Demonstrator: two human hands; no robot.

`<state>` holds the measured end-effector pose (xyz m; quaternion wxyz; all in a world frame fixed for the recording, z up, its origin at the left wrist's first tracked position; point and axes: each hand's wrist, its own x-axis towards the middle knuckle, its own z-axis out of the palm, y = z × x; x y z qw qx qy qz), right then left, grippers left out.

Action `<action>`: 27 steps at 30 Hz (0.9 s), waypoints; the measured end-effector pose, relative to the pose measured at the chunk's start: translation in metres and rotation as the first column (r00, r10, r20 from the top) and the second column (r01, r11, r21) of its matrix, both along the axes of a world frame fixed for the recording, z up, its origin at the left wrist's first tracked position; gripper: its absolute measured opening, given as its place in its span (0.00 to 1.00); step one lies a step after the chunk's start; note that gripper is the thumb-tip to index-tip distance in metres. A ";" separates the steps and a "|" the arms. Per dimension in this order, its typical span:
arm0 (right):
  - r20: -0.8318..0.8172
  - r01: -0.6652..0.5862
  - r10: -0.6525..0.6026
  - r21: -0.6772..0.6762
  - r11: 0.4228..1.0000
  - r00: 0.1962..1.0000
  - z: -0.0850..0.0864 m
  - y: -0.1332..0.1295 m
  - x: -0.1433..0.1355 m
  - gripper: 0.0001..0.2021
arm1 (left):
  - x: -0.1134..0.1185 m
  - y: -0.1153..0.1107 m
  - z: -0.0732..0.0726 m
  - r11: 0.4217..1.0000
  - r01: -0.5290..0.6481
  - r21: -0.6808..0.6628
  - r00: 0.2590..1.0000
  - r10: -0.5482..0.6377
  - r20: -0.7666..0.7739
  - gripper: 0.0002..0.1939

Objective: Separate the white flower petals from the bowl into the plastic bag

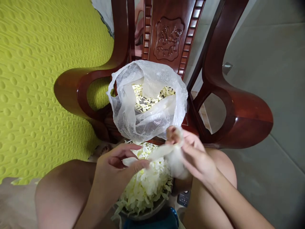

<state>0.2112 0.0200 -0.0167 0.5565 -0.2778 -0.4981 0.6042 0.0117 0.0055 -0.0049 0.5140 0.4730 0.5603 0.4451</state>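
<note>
Between the knees sits a metal bowl heaped with white petals. Over its right side, my right hand is closed on a white flower, whose brownish base points up and whose petals are blurred by motion. My left hand is over the bowl's left side, its thumb and fingers closed on a white petal. Beyond both hands, an open translucent plastic bag rests on the wooden chair, with small pale yellow-white pieces inside.
The dark red wooden chair has curved armrests on both sides and a carved back. A yellow textured mat lies at the left and grey tiles at the right. A dark remote-like object lies beneath the right leg.
</note>
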 end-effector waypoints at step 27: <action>0.604 -0.042 -0.171 0.321 0.946 0.778 -0.005 0.004 -0.025 0.14 | -0.020 0.003 -0.005 0.983 -0.181 -0.005 0.983 0.181 -0.002 0.29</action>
